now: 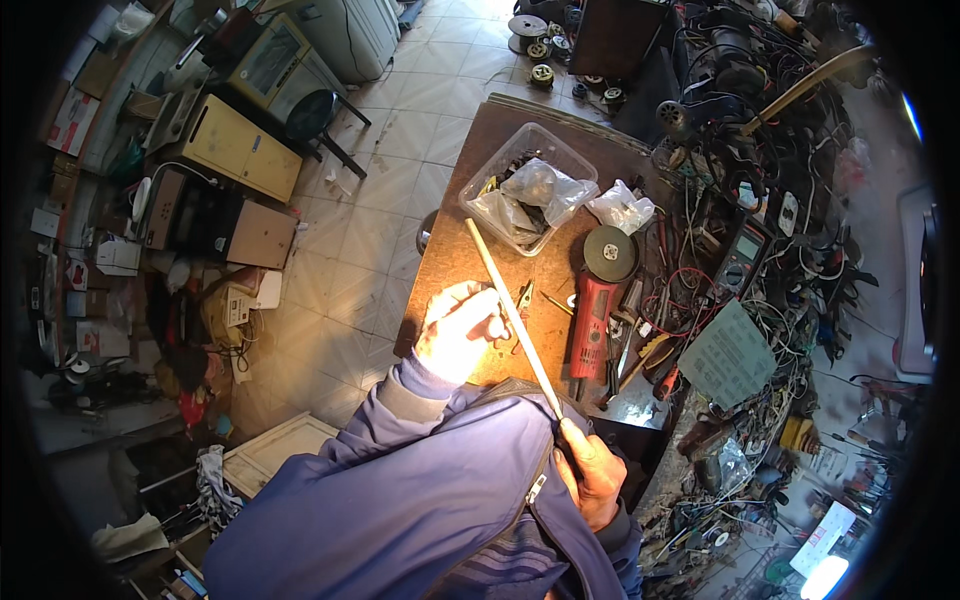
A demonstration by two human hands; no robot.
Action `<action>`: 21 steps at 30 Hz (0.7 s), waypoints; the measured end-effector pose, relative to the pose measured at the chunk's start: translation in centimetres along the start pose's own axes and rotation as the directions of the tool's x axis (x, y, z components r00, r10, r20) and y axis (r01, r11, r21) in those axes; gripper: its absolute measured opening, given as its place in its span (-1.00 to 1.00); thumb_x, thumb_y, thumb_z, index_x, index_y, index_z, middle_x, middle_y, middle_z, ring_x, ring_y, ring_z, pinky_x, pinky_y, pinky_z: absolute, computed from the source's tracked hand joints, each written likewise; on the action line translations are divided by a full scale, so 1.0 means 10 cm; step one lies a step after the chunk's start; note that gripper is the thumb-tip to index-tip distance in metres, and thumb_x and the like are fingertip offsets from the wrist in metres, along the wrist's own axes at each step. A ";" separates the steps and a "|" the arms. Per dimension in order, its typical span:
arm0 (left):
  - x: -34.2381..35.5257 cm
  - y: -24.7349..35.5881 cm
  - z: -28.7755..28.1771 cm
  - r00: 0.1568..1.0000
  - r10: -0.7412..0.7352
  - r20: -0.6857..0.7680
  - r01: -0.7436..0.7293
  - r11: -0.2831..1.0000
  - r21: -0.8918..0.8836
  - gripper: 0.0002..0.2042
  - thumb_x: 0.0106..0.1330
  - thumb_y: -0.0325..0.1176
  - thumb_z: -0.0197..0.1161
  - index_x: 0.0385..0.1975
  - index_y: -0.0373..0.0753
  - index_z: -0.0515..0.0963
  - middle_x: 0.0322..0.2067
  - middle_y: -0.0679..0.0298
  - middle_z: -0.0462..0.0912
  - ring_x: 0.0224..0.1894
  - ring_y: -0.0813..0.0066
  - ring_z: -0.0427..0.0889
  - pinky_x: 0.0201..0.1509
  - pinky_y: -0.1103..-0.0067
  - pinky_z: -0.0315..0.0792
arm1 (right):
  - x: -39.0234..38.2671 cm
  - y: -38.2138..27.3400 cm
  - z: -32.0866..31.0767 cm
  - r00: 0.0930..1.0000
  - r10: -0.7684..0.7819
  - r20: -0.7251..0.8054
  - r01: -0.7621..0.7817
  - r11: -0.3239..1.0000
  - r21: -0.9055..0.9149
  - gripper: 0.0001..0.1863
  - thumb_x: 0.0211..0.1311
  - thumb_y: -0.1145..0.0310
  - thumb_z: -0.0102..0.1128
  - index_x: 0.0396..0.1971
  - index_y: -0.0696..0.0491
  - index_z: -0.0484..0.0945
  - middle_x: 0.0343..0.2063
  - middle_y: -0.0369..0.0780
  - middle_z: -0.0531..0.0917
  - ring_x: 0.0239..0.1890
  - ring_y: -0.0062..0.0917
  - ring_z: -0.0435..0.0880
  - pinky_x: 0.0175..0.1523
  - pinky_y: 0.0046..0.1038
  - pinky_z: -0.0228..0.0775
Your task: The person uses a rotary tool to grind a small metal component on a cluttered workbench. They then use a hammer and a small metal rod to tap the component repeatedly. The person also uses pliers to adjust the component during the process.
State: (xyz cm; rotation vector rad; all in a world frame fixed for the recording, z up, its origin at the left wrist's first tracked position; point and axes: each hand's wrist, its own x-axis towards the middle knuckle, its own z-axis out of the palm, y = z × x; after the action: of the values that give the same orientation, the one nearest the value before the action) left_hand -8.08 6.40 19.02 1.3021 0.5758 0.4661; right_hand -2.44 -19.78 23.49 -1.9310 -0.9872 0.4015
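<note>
Head view: your right hand (593, 468) grips the near end of a long pale wooden stick (517, 321), slanting far-left, likely for steadiness; left hand (453, 335) half-curled beside it, hold unclear

My left forearm in a blue cloth sleeve (387, 412) extends forward, and my bare left hand (456, 330) has curled fingers. My bare right hand (594, 474), further back, makes a closed grip.
</note>
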 end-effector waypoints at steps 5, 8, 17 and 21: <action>-0.07 -0.21 0.01 0.996 -0.084 0.031 0.087 0.989 -0.123 -0.88 0.28 -0.72 0.17 -0.24 -0.43 0.55 -0.44 0.19 0.57 -0.43 0.48 0.65 -0.34 0.61 0.57 | 0.01 -0.02 0.00 1.000 -0.006 -0.003 0.006 1.000 -0.001 -0.38 0.00 0.71 0.44 0.17 0.11 0.62 -0.50 -0.15 0.57 -0.52 -0.34 0.63 -0.39 -0.41 0.46; -0.05 -0.07 0.02 0.997 -0.079 0.016 0.080 0.994 -0.070 -0.92 0.36 -0.65 0.13 -0.24 -0.43 0.55 -0.43 0.18 0.57 -0.43 0.47 0.64 -0.32 0.57 0.60 | -0.01 -0.03 -0.02 1.000 0.001 0.004 -0.001 1.000 -0.016 -0.38 0.00 0.71 0.44 0.17 0.11 0.63 -0.50 -0.15 0.56 -0.53 -0.34 0.63 -0.40 -0.40 0.46; -0.07 -0.11 -0.01 0.950 -0.196 0.241 0.307 0.715 -0.628 -0.86 0.45 -0.36 0.26 -0.25 -0.33 0.57 -0.41 0.22 0.62 -0.43 0.49 0.59 -0.24 0.47 0.61 | -0.03 -0.02 0.02 0.987 -0.024 -0.158 0.036 0.997 0.069 -0.49 0.17 0.68 0.29 0.17 0.27 0.56 -0.40 -0.08 0.67 -0.45 -0.40 0.67 -0.30 -0.49 0.50; -0.09 -0.15 -0.01 0.963 -0.082 0.257 0.237 0.715 -0.658 -0.81 0.43 -0.29 0.31 -0.32 -0.28 0.56 -0.42 0.23 0.59 -0.49 0.52 0.55 -0.29 0.45 0.64 | -0.05 -0.03 0.00 0.982 0.025 -0.189 -0.009 0.996 0.084 -0.52 0.21 0.68 0.23 0.18 0.31 0.53 -0.36 -0.04 0.69 -0.38 -0.39 0.70 -0.22 -0.49 0.52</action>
State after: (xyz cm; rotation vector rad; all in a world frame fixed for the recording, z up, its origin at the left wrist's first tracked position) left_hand -8.87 5.62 17.63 0.5619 0.2798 0.3380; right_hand -2.95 -20.07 23.67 -1.8650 -0.8182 0.2577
